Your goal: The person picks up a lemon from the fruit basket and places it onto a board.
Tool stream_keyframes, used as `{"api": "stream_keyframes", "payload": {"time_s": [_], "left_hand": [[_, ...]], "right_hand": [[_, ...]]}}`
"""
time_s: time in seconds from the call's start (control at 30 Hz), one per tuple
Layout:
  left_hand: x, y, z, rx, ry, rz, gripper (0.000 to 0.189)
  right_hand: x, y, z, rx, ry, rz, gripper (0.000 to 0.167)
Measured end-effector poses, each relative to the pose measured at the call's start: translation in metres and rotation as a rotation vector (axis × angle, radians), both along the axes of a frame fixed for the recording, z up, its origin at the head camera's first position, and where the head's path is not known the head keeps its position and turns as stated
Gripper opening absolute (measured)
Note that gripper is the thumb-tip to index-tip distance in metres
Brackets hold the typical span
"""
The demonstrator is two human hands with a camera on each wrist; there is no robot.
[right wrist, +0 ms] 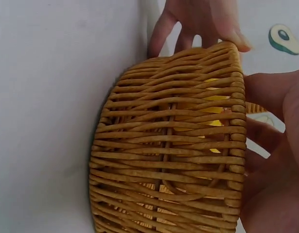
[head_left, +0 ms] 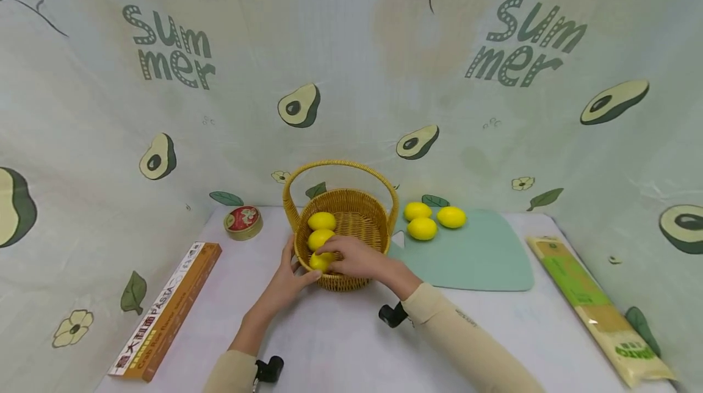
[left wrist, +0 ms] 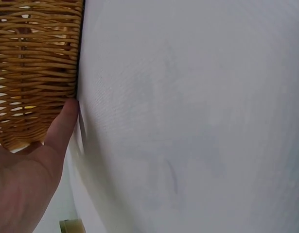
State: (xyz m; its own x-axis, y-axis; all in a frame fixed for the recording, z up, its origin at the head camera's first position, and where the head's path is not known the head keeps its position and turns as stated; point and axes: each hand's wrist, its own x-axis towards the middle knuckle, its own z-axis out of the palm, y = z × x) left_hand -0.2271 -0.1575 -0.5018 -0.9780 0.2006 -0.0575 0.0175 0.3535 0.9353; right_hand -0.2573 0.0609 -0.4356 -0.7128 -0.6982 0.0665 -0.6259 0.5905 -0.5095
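A round wicker basket [head_left: 343,285] with a tall hoop handle [head_left: 336,162] stands on the table. My left hand [head_left: 285,280] grips its front left side, thumb over the rim and fingers along the outer wall. Inside, my right hand [head_left: 354,257] has its fingers curled about a lemon [head_left: 318,262] near the front left wall. Two more lemons, one in the middle [head_left: 318,239] and one at the back [head_left: 321,221], lie in a row behind it. In the right wrist view, yellow shows through the weave [right wrist: 164,131], and the right fingertips are hidden behind the rim.
Three lemons [head_left: 421,229] lie on a pale green board [head_left: 478,265] right of the basket. A round red-lidded tin [head_left: 243,223] and a long pasta box [head_left: 167,313] are at the left. A packet of noodles [head_left: 595,304] lies at the far right. Behind hangs a printed cloth [head_left: 351,75].
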Motion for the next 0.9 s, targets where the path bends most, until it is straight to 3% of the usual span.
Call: {"api": "stream_keyframes", "payload": {"time_s": [0.4,0.63,0.9], "left_hand": [[-0.003,0.005,0.003,-0.007,-0.004,-0.012,0.113],[-0.004,0.007,0.003,-0.021,-0.009,-0.027,0.114],[-0.004,0.002,0.004,0.003,0.004,-0.001,0.110]], "right_hand": [[-0.007,-0.013,-0.003,0.071,0.013,-0.036,0.041],[-0.012,-0.010,-0.002,0.094,-0.061,-0.072,0.045],[-0.018,-0.008,-0.001,0.070,-0.130,-0.041,0.044]]}}
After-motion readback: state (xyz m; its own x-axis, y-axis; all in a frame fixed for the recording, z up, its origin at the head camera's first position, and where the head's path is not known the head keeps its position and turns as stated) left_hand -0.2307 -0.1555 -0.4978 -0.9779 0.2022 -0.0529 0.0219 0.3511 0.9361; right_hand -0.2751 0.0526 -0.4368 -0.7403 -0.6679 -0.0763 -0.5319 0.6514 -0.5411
